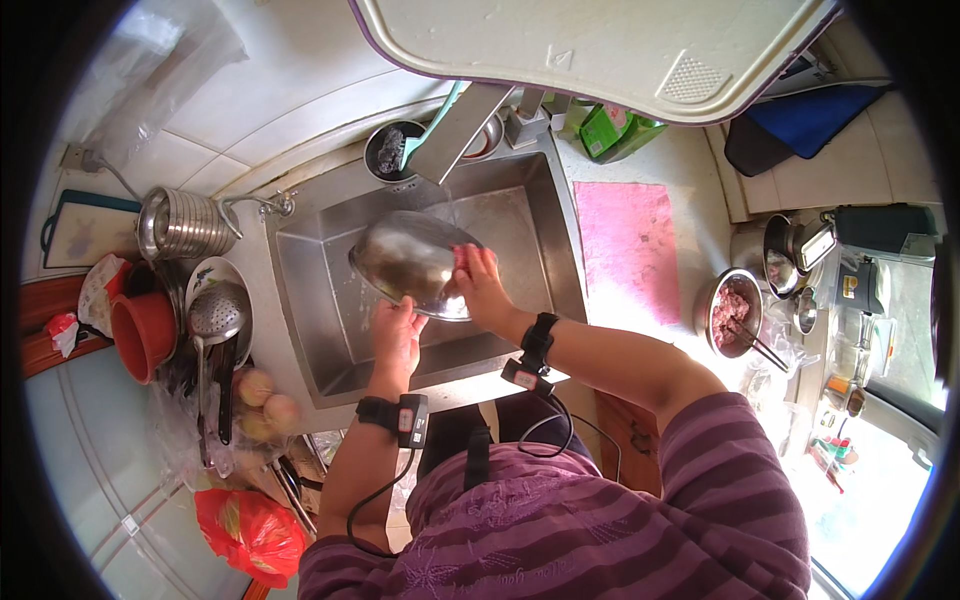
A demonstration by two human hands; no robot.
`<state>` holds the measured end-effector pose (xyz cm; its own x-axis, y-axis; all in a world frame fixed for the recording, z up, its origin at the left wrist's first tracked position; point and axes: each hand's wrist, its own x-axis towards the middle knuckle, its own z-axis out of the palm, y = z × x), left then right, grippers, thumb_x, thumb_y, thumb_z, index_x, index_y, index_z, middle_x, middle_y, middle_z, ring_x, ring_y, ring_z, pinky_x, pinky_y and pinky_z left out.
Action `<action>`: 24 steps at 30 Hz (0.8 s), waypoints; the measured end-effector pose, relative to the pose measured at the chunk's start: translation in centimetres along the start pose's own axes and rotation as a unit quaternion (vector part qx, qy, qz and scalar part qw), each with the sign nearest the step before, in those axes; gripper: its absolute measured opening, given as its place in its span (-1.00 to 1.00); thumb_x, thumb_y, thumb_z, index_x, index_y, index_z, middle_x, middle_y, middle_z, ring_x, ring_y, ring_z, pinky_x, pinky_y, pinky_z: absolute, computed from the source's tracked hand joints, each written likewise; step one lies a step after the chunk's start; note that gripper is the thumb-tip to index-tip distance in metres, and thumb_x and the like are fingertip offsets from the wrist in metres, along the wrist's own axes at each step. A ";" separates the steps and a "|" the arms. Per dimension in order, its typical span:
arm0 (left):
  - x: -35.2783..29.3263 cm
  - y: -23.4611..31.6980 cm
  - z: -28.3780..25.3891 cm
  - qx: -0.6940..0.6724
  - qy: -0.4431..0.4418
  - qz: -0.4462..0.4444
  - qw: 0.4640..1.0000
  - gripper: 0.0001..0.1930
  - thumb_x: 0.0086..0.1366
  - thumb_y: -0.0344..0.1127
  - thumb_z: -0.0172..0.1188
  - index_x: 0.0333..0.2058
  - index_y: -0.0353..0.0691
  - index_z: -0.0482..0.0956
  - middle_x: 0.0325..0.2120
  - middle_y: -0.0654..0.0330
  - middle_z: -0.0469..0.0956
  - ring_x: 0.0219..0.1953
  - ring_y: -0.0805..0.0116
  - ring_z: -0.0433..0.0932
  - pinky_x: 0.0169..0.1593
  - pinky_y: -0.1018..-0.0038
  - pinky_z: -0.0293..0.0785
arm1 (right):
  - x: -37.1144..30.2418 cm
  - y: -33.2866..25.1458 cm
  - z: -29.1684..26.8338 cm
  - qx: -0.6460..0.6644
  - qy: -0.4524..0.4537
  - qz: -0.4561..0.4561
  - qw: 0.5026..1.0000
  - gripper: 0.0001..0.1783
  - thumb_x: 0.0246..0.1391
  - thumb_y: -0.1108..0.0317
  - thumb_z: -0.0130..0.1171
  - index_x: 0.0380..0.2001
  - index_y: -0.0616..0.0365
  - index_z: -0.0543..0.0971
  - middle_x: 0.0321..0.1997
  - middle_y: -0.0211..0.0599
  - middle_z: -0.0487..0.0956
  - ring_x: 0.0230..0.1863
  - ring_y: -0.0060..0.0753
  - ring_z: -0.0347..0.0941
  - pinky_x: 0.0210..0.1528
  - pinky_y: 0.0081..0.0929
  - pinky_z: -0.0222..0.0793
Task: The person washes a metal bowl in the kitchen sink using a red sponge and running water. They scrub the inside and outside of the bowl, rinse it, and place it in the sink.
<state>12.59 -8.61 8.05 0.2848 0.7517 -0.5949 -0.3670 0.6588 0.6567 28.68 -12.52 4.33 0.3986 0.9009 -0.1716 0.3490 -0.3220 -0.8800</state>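
Over sink [330, 290], hands [398, 335] grip steel bowl [410, 258]; its inside hidden.

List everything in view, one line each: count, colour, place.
Steel bowl: one, silver, tilted over the sink.
Sink: one, steel, centre.
Pink scrubber: one, at the bowl's rim.
Pink mat: one, right of the sink.
Meat bowl: one, steel, right counter.
Red tub: one, left counter.
Strainer ladle: one, silver, left of the sink.
Red bag: one, lower left.
Left hand: holds the bowl from below.
Right hand: presses the scrubber to the bowl.
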 end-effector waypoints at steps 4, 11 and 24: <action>-0.5 -0.3 0.3 0.148 -0.040 -0.040 0.987 -0.89 0.28 -0.39 0.05 -0.23 -0.21 0.39 -0.38 0.33 0.45 -0.33 0.52 0.45 -0.16 0.45 0.43 | 1.9 -1.9 -0.4 -0.085 -0.054 -0.113 0.989 -0.47 0.17 0.21 -0.12 0.20 0.10 0.22 0.24 0.10 0.19 0.29 0.14 0.00 0.31 -0.17 -0.08; -2.6 2.5 0.5 0.362 -0.237 0.008 0.901 -0.76 0.29 -0.40 0.02 -0.07 -0.28 0.37 -0.42 0.39 0.41 -0.42 0.66 0.33 -0.34 0.63 0.29 | 10.9 -0.3 -2.2 -0.081 -0.181 -0.099 0.975 -0.59 0.16 0.08 -0.08 -0.06 0.10 0.47 -0.01 -0.17 0.50 0.05 -0.12 0.37 0.15 -0.36 0.18; -4.6 4.6 -3.4 0.090 -0.172 -0.051 0.980 -0.70 0.27 -0.40 0.06 -0.01 -0.17 0.36 -0.35 0.39 0.43 -0.33 0.59 0.37 -0.19 0.56 0.31 | 9.4 8.6 -3.8 0.348 -0.232 0.406 0.813 -0.28 0.15 -0.26 -0.17 0.05 0.19 0.35 -0.01 -0.19 0.47 -0.17 -0.23 0.48 -0.22 -0.19 0.47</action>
<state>6.61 -9.16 12.20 0.6049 0.6273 -0.4905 -0.1673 0.7023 0.6919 38.70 -7.90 -3.14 -0.1612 0.5391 -0.8267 -0.4973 -0.7679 -0.4038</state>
